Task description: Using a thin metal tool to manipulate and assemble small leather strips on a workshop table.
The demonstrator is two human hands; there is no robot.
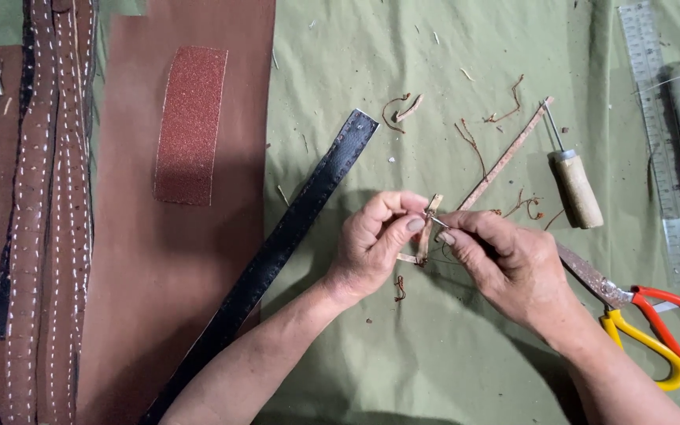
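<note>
You're working over the green cloth spreading under both hands, with the brown leather sheet lying well off beyond your left hand and the sandpaper strip resting on it. The black belt is running diagonally just beside your left wrist. The scissors are lying just behind your right hand, the wooden-handled awl sitting above it. Your left hand is pinching the small tan leather piece between thumb and forefinger, right between both hands. Your right hand is closing its fingertips on a thin needle, its tip touching that leather piece.
</note>
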